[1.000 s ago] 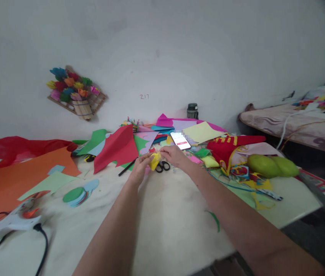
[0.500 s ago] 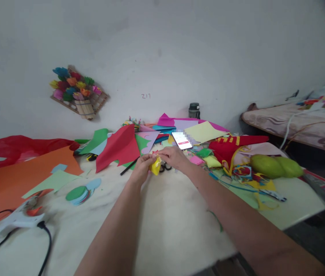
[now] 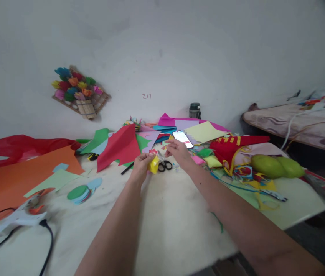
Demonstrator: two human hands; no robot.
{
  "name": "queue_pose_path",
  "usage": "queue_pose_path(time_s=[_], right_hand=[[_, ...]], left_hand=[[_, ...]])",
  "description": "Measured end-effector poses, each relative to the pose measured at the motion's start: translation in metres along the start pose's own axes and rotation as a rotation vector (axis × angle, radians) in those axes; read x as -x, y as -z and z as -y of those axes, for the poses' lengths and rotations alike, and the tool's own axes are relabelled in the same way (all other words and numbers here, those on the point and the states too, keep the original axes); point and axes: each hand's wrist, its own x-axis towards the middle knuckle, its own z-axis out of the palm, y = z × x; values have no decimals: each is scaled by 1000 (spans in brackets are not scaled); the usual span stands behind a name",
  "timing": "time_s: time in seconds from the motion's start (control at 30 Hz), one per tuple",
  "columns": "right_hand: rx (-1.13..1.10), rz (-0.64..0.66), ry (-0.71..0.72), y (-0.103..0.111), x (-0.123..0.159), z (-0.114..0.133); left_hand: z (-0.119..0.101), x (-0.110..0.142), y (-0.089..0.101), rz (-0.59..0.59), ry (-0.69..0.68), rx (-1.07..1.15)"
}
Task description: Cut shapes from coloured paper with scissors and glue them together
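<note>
Past a stack of discs [image 3: 78,193] on the counter [image 3: 176,218], the left hand [image 3: 141,165] pinches a yellow piece [image 3: 153,165].
From my remote post, I judge the discs already cut and the yellow piece only part-worked; what remains I can't gauge. The left hand covers some of it. Just apart, the right hand [image 3: 178,151] curls, its grip unclear to me, near scissors [image 3: 165,166] with indistinct blades. Beyond, the phone [image 3: 183,139] is partly blurred.

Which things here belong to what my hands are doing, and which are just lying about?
Likely part of the job:
yellow piece, held in the left hand
scissors, close by

Probably just lying about:
phone
green fruit
bottle
</note>
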Motion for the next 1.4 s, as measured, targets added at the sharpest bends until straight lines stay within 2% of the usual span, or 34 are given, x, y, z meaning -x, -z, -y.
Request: queue_pose_path(time_s=[0.07, 0.27, 0.5, 0.83, 1.0, 1.4], right_hand=[[-134, 3, -53, 1, 0, 3], [-236, 47, -177, -2, 4, 6], [-237, 72, -226, -1, 5, 5], [-323, 163, -313, 1, 7, 9], [-375, 179, -315, 4, 6, 7], [-266, 186, -260, 5, 5, 6]], left_hand=[[1, -1, 1, 0, -23, 9], [3, -1, 0, 16, -57, -7], [6, -4, -1, -79, -70, -5], [5, -3, -4, -136, -115, -2], [2, -1, -8, -153, -107, 3], [7, -4, -4, -151, -118, 12]])
